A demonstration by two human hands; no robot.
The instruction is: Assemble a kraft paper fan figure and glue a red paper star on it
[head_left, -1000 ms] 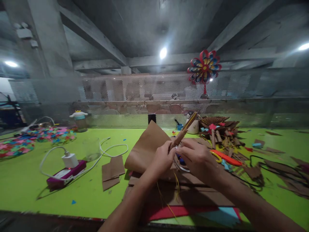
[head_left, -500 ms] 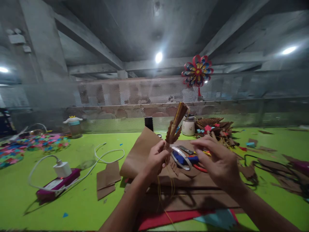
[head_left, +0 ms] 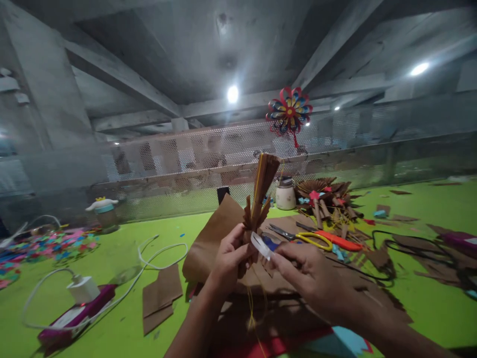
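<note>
Under a broad brown sheet [head_left: 213, 237], its left edge curled up, spreads the green table [head_left: 128, 325] where I work. To the right of the sheet, pleated fans [head_left: 316, 188] lie heaped, apparently set aside to free my working spot. Well left of the sheet sits a purple power strip [head_left: 93, 306], probably placed apart to leave the paper free. Behind and right of the sheet stands a cream jar [head_left: 286, 199]; nearer, also to its right, scissors [head_left: 294, 236] lie with their yellow handles toward my right hand [head_left: 305, 268], seemingly for a quick pick-up. Raised just right of the sheet is a pleated paper bundle [head_left: 263, 184], nearly upright, its base gripped in my left hand [head_left: 231, 256], I judge to stop the folds springing apart. My right fingertips pinch a white loop [head_left: 266, 252] close by that base; whether they touch, I cannot tell. Yellow threads [head_left: 251, 309] dangle below, near and right of the sheet, perhaps loose because both hands are busy.
</note>
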